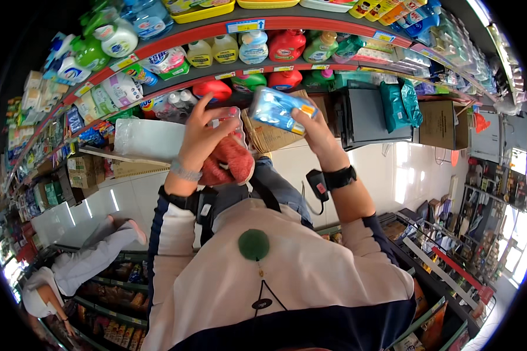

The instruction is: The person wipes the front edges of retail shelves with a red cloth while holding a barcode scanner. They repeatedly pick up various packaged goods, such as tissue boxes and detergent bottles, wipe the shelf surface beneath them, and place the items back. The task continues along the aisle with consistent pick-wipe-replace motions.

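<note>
My right hand [323, 136] grips a blue plastic-wrapped pack [276, 110] by its right end, thumb on top. The pack has yellow and orange printing and is slightly blurred. My left hand [201, 137] is to its left, with the index finger raised and the other fingers reaching right. Under and beside that palm is a fuzzy red cloth [230, 161]. A clear plastic package [238, 131] with pink items lies behind the fingertips. Whether the left fingers hold the cloth or the package is hidden.
Shelves of detergent bottles [286, 45] curve across the front. Below stand a flattened cardboard box [268, 137], a white panel [151, 137], a black bin [373, 114] bearing a teal bag [399, 107], and an open carton [437, 125]. Another person [85, 259] bends at shelves behind left.
</note>
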A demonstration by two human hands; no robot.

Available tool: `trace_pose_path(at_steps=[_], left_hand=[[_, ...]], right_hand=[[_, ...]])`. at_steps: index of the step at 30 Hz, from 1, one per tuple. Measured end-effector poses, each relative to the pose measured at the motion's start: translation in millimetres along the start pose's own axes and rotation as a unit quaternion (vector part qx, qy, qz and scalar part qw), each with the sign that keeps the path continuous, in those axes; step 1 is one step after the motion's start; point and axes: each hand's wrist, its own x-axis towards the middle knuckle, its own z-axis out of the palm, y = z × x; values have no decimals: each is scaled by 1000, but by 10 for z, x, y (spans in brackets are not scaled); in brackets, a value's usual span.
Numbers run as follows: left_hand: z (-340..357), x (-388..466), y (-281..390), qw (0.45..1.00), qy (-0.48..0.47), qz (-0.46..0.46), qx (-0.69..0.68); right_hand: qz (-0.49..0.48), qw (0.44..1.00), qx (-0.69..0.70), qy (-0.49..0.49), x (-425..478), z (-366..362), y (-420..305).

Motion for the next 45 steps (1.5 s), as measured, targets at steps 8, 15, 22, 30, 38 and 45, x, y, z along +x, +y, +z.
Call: trace_pose_path(at_steps=[8,15,22,30,38,45], left_hand=[[-377,-206,-1523,967,159,-194,-43],[-305,-203,-2474,935,221,-276,30],[-257,-240,-2928,911,277,-307,-7],[-287,72,-2530,917,256,-305,-33],[25,118,-1514,903,291,-139,-285],[231,17,-549,969,22,-4,-245]], right_hand=[[221,881,137,394,264,-1263,1688],[259,813,182,489,1366,-1857,3303],[198,888,141,390,1820,-2151,3652],[181,821,-70,537,1677,-2553,4348],[80,983,-131,-98,347,12,1446],[-141,910,-389,-37,59,986,159]])
